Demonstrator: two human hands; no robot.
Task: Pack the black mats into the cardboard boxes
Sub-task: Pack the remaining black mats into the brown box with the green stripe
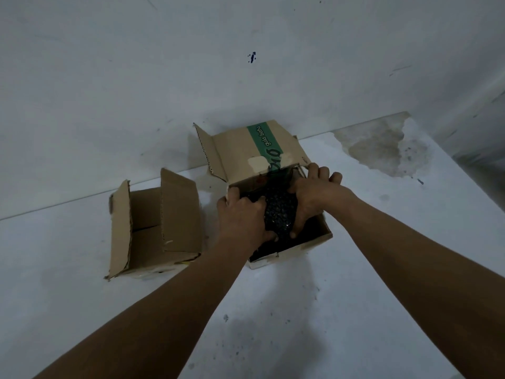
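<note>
Head view looks down on two bare arms reaching into the right-hand cardboard box (306,246), which stands open on the white desk (355,283) close to the wall (164,64). Its tall flap with the green band stands up at the far side. A bunched black mat (281,212) sits in the mouth of this box, partly below the rim. The left hand (243,214) grips its left side with curled fingers (270,237). The right hand (314,198) wraps the right side, thumb low on the near edge and the other fingers over the far end. More dark material shows deeper in the box; whether that is other mats cannot be told.

The step in hand appears to be seating this mat in the box. It looks bulky against the opening, so the next move probably calls for a firm, even push downward from both hands. The springy bundle needs to stay compressed until it lies under the rim, and only then should the fingers let go.

To the left, well apart, the second cardboard box (179,214) stands open, and no mat is visible in it. That suggests packing is only partly done.
</note>
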